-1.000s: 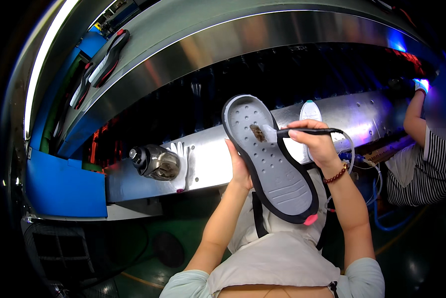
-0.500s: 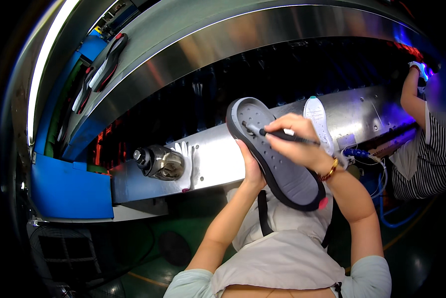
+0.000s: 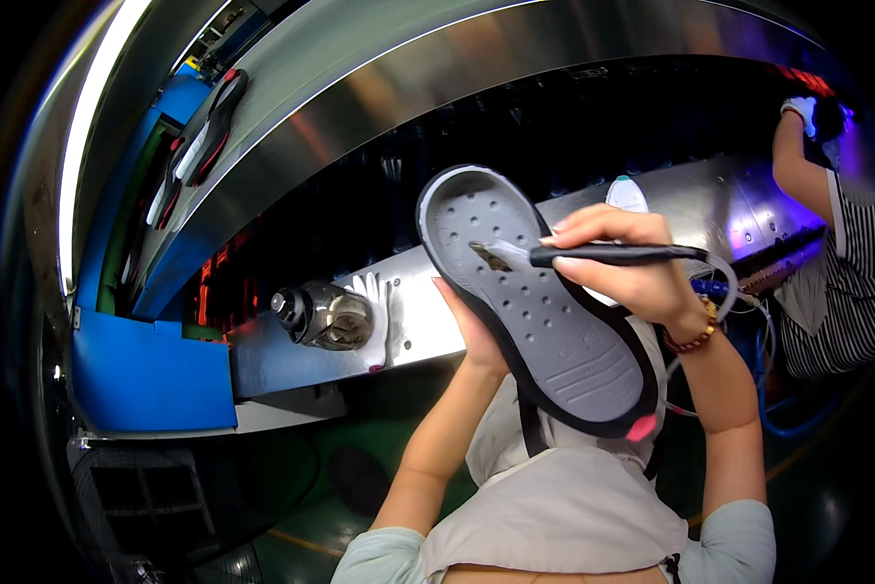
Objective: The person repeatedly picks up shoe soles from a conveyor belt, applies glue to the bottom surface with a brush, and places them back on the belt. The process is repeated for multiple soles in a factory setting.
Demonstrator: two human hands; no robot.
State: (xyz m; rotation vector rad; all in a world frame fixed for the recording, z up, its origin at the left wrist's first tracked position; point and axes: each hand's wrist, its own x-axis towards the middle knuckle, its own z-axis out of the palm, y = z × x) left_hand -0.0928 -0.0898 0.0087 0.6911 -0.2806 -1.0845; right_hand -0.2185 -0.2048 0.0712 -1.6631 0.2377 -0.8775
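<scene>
A shoe sole (image 3: pixel 593 365), grey inside with a black rim and a pink tip at its near end, is held up over my lap. My left hand (image 3: pixel 473 331) supports it along its left edge, fingers mostly hidden beneath. In my right hand (image 3: pixel 637 268) is a brush (image 3: pixel 546 257) with a thick black handle, a clear tube running from its back end. Its bristles touch the dimpled grey surface in the wider far half, beside a wet-looking dark patch.
On the metal ledge ahead stand a dark clear bottle (image 3: pixel 328 316) and a white glove (image 3: pixel 377 316). A white sole (image 3: pixel 626 194) lies partly hidden behind my right hand. More soles (image 3: pixel 213 127) rest on the belt at upper left. A co-worker in a striped garment (image 3: pixel 851 311) works at right.
The sole has tilted to face me more squarely, its far end shifting up and left. My right hand has moved slightly right, and the brush's tube now shows.
</scene>
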